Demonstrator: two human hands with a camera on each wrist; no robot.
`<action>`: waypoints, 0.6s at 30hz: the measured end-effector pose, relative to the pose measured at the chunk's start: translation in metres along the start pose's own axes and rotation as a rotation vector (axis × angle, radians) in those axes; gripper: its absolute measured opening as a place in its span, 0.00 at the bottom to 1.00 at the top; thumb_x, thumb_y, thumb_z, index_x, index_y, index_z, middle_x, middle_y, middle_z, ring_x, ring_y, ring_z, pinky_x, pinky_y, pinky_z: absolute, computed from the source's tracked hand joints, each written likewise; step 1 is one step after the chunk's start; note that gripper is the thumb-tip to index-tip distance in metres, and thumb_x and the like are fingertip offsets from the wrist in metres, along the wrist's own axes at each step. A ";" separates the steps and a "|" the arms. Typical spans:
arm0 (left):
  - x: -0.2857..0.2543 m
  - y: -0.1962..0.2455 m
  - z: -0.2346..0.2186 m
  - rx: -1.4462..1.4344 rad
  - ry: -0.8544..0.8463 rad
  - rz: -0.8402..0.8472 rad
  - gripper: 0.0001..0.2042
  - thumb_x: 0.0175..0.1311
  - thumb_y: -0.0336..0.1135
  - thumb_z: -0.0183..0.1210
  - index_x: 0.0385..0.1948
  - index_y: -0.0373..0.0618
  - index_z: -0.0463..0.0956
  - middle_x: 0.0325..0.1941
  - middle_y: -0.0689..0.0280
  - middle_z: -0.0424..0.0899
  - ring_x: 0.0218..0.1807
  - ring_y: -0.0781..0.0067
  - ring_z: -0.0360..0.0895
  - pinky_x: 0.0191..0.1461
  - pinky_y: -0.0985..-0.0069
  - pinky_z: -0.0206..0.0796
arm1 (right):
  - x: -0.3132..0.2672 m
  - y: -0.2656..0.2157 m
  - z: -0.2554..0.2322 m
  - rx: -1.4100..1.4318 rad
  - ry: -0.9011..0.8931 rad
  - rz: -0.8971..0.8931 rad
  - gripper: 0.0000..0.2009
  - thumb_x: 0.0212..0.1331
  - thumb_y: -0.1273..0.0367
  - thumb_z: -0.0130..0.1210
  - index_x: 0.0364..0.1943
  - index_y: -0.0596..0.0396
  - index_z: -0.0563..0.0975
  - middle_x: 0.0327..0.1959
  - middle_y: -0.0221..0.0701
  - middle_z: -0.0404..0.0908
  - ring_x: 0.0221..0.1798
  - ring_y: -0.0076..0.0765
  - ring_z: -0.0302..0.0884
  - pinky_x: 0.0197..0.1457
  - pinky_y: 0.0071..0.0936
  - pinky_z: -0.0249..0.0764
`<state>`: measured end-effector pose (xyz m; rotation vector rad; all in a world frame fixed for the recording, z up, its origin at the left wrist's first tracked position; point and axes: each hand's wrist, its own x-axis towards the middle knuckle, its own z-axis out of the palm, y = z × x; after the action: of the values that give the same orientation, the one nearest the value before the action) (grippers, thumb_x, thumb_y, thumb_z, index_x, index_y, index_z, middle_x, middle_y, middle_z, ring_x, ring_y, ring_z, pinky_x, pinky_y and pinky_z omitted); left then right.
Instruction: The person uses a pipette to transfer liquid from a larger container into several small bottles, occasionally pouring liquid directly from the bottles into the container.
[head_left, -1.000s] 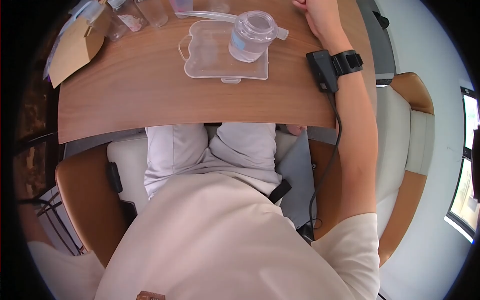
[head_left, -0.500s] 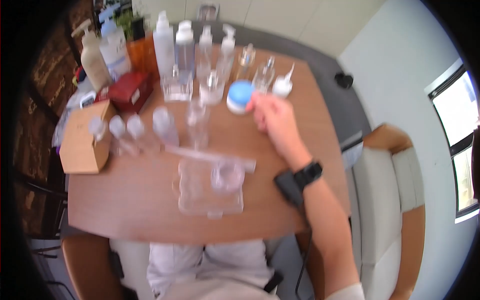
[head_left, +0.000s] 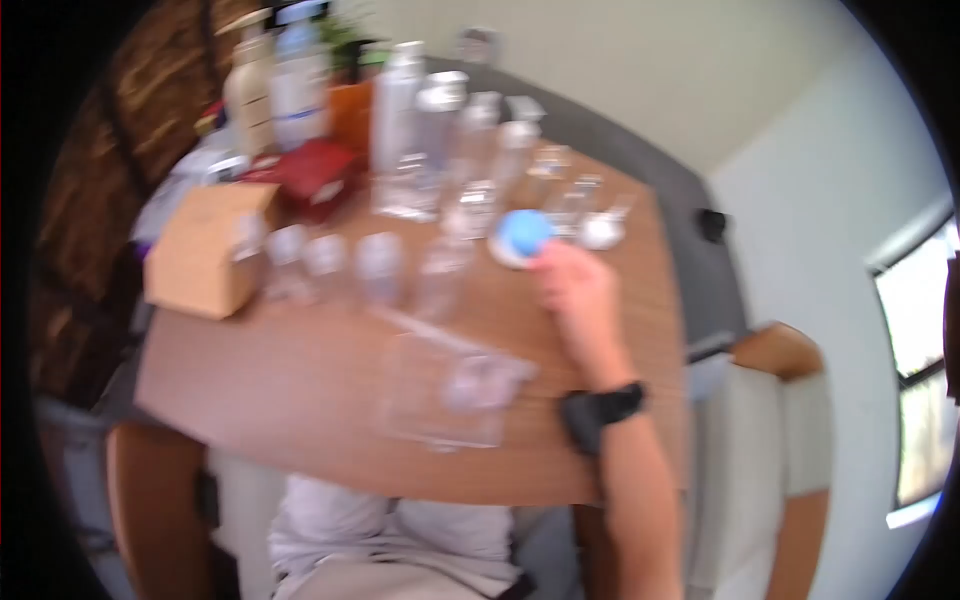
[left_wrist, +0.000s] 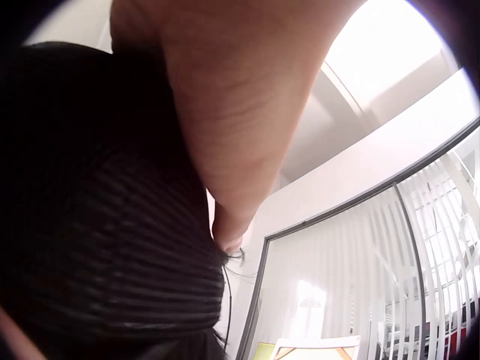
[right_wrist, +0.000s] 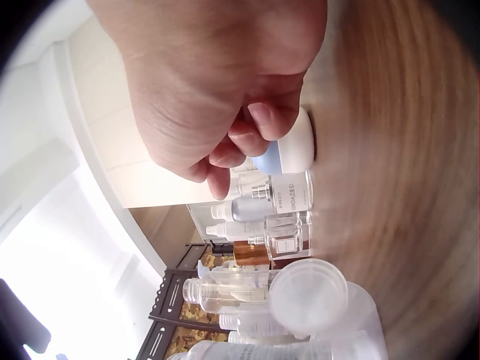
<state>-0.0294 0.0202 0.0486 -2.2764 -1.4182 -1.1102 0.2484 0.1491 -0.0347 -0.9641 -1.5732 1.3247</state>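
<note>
your right hand (head_left: 583,305) is at the blue-lidded jar (head_left: 519,236), toward the tabletop's (head_left: 270,390) far right corner.

your right fingers are curled well in with nothing seen inside them; they overlap the lid's near edge, but you can't tell from the blur whether they touch. your forearm lies along the right edge, probably because that route passes beside the clear tray (head_left: 408,415) near the front edge. the jar stands upright on its base, seemingly steady without your grip. the tall pump bottles (head_left: 398,110) stand toward the far edge, perhaps to keep the front free for working. your left hand (left_wrist: 240,105) shows only in its own wrist view, beside something dark and ribbed (left_wrist: 127,225); you can't tell how its fingers lie or what they hold.
</note>
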 end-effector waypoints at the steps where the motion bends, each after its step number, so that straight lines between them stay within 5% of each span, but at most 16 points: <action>1: 0.004 0.002 0.001 -0.007 0.021 -0.007 0.06 0.66 0.32 0.57 0.35 0.40 0.80 0.41 0.62 0.85 0.40 0.76 0.80 0.40 0.79 0.70 | -0.003 0.001 -0.003 0.011 -0.032 -0.005 0.16 0.71 0.60 0.53 0.29 0.55 0.81 0.18 0.14 0.65 0.22 0.10 0.57 0.24 0.14 0.52; 12: 0.025 -0.009 -0.053 0.022 0.067 0.005 0.07 0.65 0.33 0.57 0.31 0.40 0.80 0.39 0.62 0.85 0.38 0.77 0.80 0.38 0.79 0.69 | 0.008 0.004 -0.011 0.118 -0.074 -0.003 0.16 0.71 0.59 0.53 0.31 0.57 0.80 0.17 0.14 0.61 0.20 0.09 0.52 0.22 0.14 0.48; 18: 0.073 -0.001 -0.130 -0.017 0.241 0.073 0.08 0.65 0.34 0.57 0.29 0.40 0.80 0.38 0.61 0.85 0.36 0.77 0.80 0.36 0.79 0.69 | 0.007 0.003 -0.012 0.095 -0.037 0.029 0.16 0.71 0.60 0.53 0.29 0.57 0.80 0.17 0.14 0.61 0.19 0.10 0.53 0.22 0.15 0.48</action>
<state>-0.0746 -0.0029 0.1889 -2.1028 -1.2277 -1.3258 0.2571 0.1597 -0.0357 -0.9119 -1.5144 1.4319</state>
